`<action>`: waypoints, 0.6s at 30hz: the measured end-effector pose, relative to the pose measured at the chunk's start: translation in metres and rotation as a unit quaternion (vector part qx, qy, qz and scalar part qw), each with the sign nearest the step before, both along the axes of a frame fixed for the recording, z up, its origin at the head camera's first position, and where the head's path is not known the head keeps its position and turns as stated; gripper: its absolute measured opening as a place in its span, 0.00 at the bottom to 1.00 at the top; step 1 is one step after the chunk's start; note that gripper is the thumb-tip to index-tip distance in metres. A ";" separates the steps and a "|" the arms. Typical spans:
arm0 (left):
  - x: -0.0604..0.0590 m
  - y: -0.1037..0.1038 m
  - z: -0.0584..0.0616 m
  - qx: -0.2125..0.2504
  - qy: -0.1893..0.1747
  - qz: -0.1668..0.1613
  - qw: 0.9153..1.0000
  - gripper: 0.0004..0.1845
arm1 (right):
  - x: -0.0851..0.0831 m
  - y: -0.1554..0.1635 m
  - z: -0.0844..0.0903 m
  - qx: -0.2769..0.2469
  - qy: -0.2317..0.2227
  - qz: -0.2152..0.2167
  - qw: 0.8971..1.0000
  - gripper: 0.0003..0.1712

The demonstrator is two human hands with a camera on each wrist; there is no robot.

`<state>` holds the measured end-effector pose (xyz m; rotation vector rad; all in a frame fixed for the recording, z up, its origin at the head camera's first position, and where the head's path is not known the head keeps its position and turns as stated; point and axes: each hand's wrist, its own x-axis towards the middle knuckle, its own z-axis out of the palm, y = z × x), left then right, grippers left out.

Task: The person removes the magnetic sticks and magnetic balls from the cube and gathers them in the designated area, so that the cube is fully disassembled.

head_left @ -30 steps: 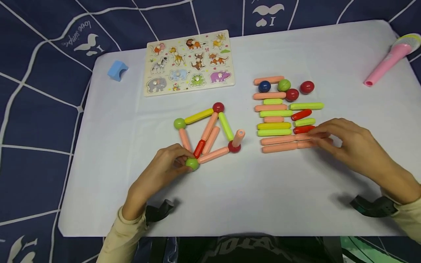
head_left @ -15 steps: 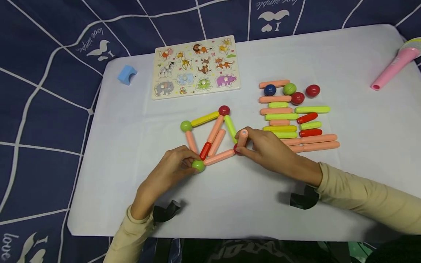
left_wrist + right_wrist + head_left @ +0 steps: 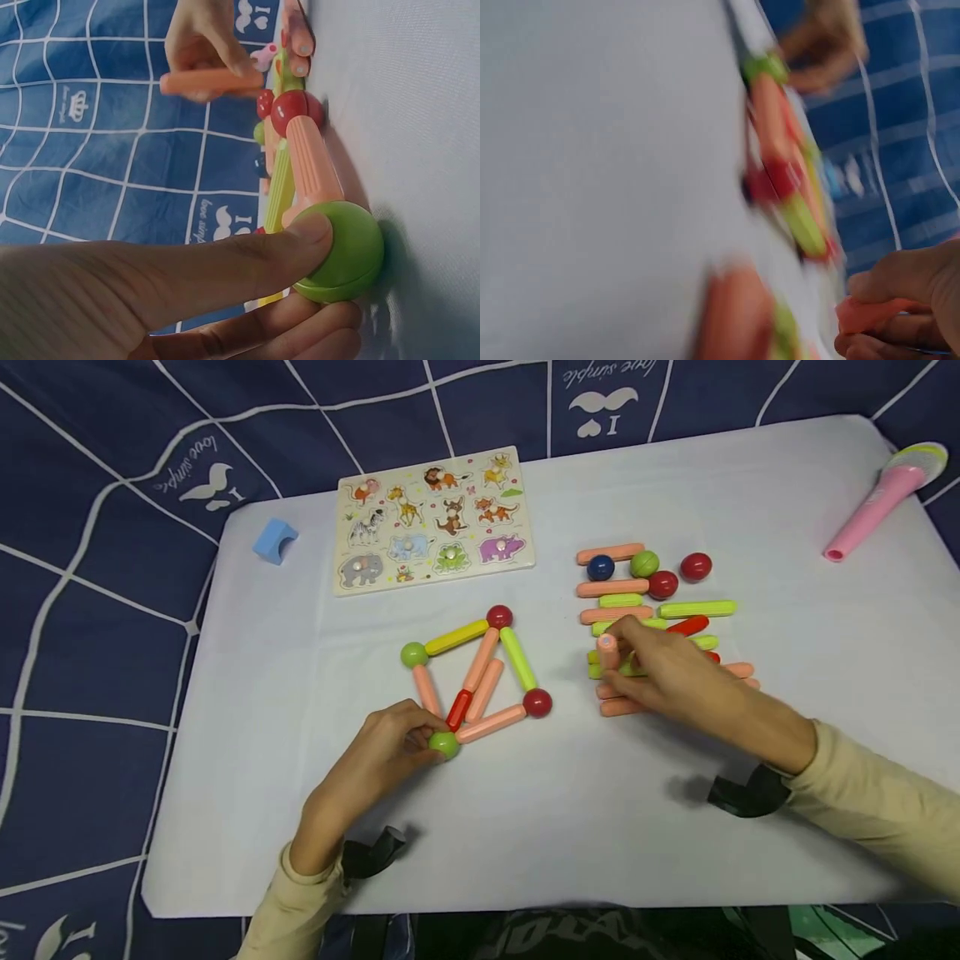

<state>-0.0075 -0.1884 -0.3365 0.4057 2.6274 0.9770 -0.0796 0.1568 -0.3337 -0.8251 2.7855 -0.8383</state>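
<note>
**Free room around the stick frame**

Bare bench [image 3: 525,810] is left in front of the stick frame [image 3: 476,681]. The way to its right is narrowed by the loose stick pile [image 3: 652,610]; behind it, the animal puzzle board [image 3: 435,518] is found.

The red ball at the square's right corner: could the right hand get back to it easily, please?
Probably yes. The right hand holds a pink stick just beside the red ball, with only bare sheet between them.

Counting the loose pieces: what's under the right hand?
The right hand holds a pink stick over the rows of sticks; those beneath it are partly covered, uncountable.
</note>
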 end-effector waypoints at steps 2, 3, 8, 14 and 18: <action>0.000 0.000 0.000 0.002 0.002 -0.001 1.000 0.17 | -0.010 0.025 0.006 0.020 0.022 -0.018 0.999 0.19; 0.000 0.000 -0.001 0.004 0.001 -0.001 1.000 0.17 | -0.017 0.037 0.009 0.033 0.037 -0.025 0.998 0.20; 0.000 -0.002 0.001 0.010 -0.005 0.000 1.000 0.17 | -0.052 0.092 0.010 0.114 0.110 -0.029 0.987 0.24; 0.000 -0.001 0.000 0.009 -0.017 0.004 1.000 0.17 | -0.077 0.124 0.001 0.183 0.073 -0.035 0.980 0.22; 0.000 0.000 0.001 0.008 -0.023 0.007 1.000 0.18 | -0.086 0.129 -0.004 0.191 0.060 -0.029 0.979 0.20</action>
